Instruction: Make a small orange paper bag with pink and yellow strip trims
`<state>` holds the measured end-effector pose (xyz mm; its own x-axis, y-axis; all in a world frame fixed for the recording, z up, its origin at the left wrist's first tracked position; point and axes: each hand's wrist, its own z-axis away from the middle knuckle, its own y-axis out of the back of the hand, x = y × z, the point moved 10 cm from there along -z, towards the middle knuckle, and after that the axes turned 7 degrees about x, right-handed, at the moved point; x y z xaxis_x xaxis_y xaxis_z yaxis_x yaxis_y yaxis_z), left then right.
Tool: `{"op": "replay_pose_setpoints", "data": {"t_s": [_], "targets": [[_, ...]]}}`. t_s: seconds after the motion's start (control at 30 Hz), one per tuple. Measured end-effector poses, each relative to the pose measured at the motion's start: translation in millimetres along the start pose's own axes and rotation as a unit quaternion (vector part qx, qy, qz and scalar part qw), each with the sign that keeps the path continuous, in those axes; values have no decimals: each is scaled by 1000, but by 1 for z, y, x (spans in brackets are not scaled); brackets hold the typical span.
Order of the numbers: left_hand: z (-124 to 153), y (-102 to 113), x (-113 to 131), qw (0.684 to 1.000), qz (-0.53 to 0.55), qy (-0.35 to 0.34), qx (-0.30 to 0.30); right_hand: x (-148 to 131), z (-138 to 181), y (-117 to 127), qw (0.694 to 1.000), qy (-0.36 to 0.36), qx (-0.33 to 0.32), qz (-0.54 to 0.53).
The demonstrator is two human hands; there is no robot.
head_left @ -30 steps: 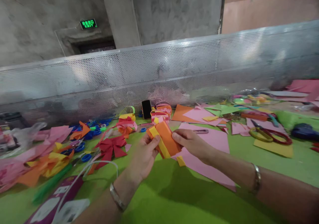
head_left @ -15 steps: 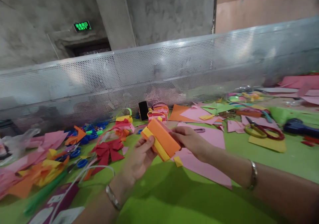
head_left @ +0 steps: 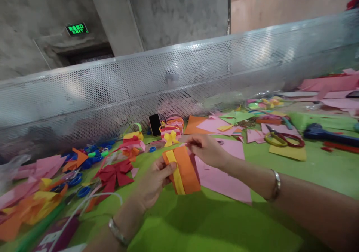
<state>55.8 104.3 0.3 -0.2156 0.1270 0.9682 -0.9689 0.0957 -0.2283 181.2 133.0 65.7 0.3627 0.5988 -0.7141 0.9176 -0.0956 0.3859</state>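
My left hand (head_left: 155,177) grips a folded orange paper piece (head_left: 189,171) by its left side, thumb pressed on the front. A yellow strip (head_left: 177,173) runs down that front, and a pink side shows at the right. My right hand (head_left: 206,149) is closed, its fingertips pinching at the upper right edge; they are partly hidden. Beneath the right forearm lies a pink sheet (head_left: 224,169). Just behind the folded paper stands a small pink-and-red paper bag with a yellow bow (head_left: 171,138).
Left are a red paper bow (head_left: 116,175), paper scraps (head_left: 42,207) and a white cable (head_left: 92,196). Scissors (head_left: 284,138) and a blue-handled tool (head_left: 322,132) lie right. A phone (head_left: 155,125) leans near the perforated metal barrier (head_left: 134,83) behind the green table (head_left: 218,229).
The folded orange paper has turned more upright and shows its front. My right hand has shifted from its right side to its upper edge. The view has swung slightly right.
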Motion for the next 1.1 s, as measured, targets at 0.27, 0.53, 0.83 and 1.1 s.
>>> {"op": "replay_pose_setpoints", "data": {"t_s": [0.27, 0.53, 0.83, 1.1], "targets": [[-3, 9, -2, 997, 49, 28, 53, 7, 5, -6, 995, -63, -30, -69], [-4, 28, -16, 970, 145, 101, 165, 13, 34, -46, 805, -323, -166, -469], [-8, 31, -19, 971, 154, 97, 155, 15, 28, -38, 817, -306, -126, -472], [-5, 22, -29, 969, 151, 140, 133, 16, 30, -46, 799, -297, -129, -508]]}}
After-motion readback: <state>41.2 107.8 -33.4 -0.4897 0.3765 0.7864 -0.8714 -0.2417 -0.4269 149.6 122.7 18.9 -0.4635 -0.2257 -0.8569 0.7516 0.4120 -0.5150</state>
